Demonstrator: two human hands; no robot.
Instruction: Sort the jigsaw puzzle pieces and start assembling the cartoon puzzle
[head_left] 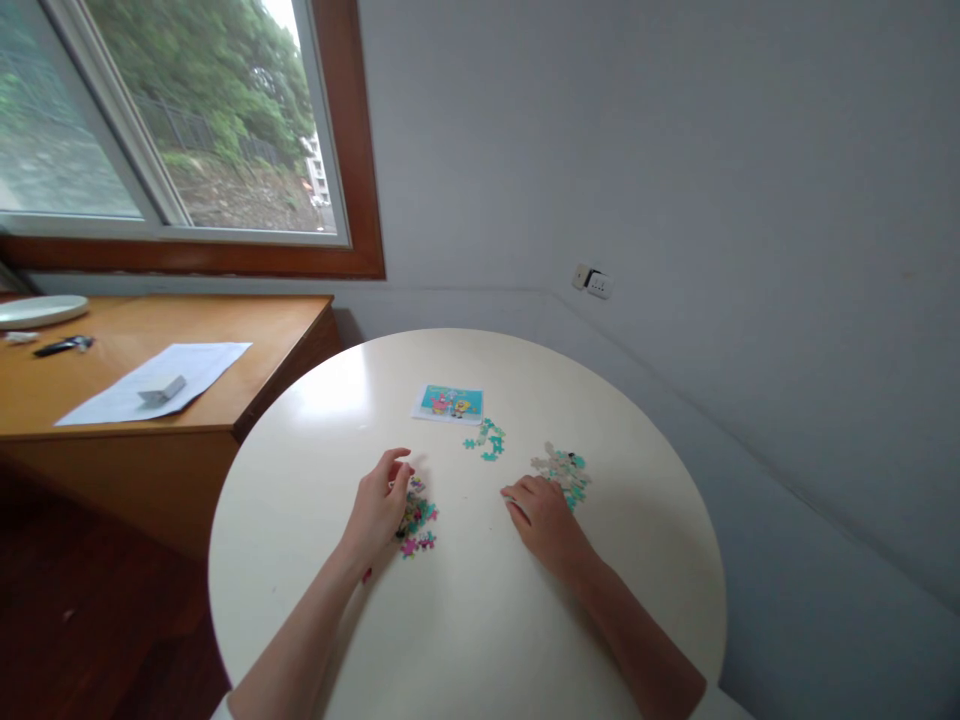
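My left hand [381, 503] rests on a round cream table [300, 470], its fingers curled in a pinch over a pile of colourful puzzle pieces [418, 518]. What the fingertips hold is too small to name. My right hand [541, 515] lies palm down with its fingers bent, just left of a heap of teal and pale puzzle pieces [564, 468]. A smaller cluster of teal pieces [487, 439] lies between the hands, farther back. Behind it sits a small picture card [448, 403] showing cartoon figures.
A wooden desk [97, 400] stands to the left under a window, bearing a sheet of paper [150, 385], a small grey object, a pen and a white plate [37, 310]. A grey wall with a socket [592, 282] runs behind and to the right.
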